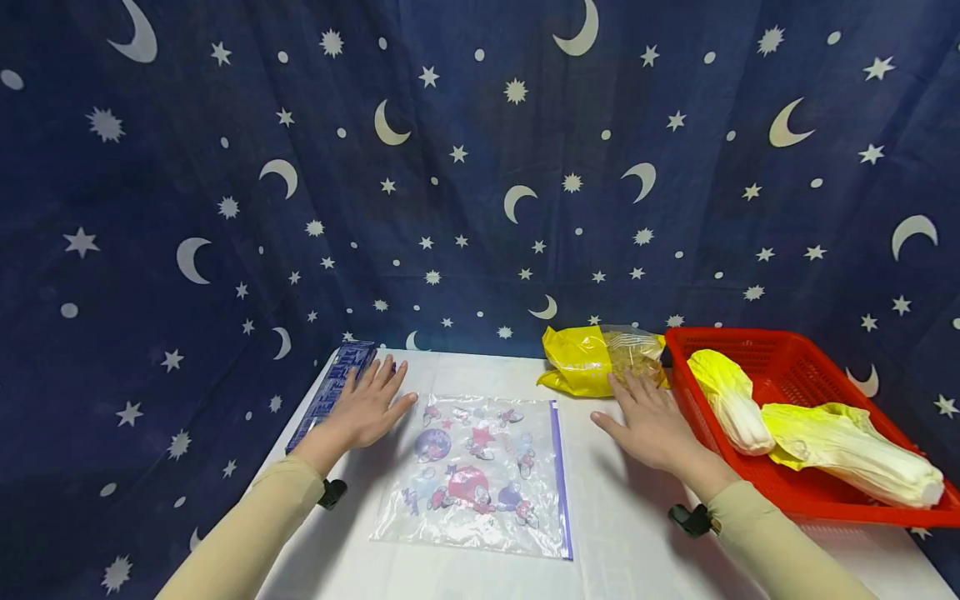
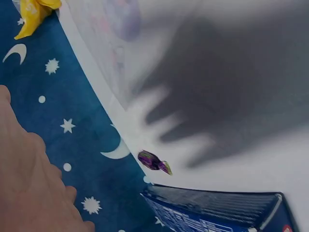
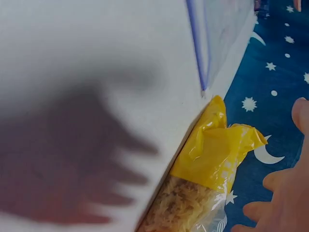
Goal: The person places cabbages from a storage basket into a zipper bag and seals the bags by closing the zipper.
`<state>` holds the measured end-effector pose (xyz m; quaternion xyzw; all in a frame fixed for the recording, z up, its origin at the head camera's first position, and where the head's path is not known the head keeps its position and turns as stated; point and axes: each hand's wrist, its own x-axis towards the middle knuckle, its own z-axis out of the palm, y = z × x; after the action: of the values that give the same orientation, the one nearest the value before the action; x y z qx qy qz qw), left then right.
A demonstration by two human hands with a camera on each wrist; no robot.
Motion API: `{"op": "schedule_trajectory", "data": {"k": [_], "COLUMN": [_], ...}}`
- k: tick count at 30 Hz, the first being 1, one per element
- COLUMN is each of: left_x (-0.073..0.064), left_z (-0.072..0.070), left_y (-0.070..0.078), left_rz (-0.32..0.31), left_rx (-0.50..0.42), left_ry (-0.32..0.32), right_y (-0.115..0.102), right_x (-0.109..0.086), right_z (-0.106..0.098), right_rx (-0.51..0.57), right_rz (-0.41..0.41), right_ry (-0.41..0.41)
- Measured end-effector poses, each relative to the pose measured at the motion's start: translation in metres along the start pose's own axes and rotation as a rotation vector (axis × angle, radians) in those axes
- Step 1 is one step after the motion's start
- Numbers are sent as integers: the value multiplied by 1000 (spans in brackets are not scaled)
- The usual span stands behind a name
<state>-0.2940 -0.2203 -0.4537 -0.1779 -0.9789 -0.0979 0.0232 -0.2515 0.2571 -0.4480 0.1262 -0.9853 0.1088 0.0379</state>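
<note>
Both hands hover over the white table with fingers spread, holding nothing. My left hand (image 1: pixel 367 406) is above the left side, between a blue package (image 1: pixel 333 392) and a clear zip bag (image 1: pixel 468 475). The bag lies flat, printed with pink and purple cartoon figures, its purple zip edge on the right. My right hand (image 1: pixel 651 423) is right of the bag, its fingertips overlapping a yellow snack bag (image 1: pixel 577 360) in the head view. Through that bag's clear part, pale shredded food shows in the right wrist view. A small purple-wrapped candy (image 2: pixel 150 160) sits near the blue package.
On the right stands a red plastic basket (image 1: pixel 780 346) holding two pale-green leafy cabbages, one upright-leaning (image 1: pixel 731 400) and one lying across the front (image 1: pixel 855 454). A dark blue curtain (image 1: pixel 480 167) with moons and stars hangs behind the table and along its left side.
</note>
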Motion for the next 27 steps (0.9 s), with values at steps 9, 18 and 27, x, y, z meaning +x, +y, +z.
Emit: {"op": "schedule_trajectory", "data": {"k": [9, 18, 27], "left_x": [7, 9, 3], "left_z": [-7, -1, 3], "left_y": [24, 47, 76], "left_rz": [6, 18, 33], "left_rx": [-4, -44, -144], "left_ry": [-12, -19, 9], "right_y": [-6, -15, -28], "right_x": [4, 1, -3], "right_z": [-4, -1, 14], "right_rx": [238, 441, 536], "right_rz": [39, 37, 38], "right_ry": [-44, -78, -48]}}
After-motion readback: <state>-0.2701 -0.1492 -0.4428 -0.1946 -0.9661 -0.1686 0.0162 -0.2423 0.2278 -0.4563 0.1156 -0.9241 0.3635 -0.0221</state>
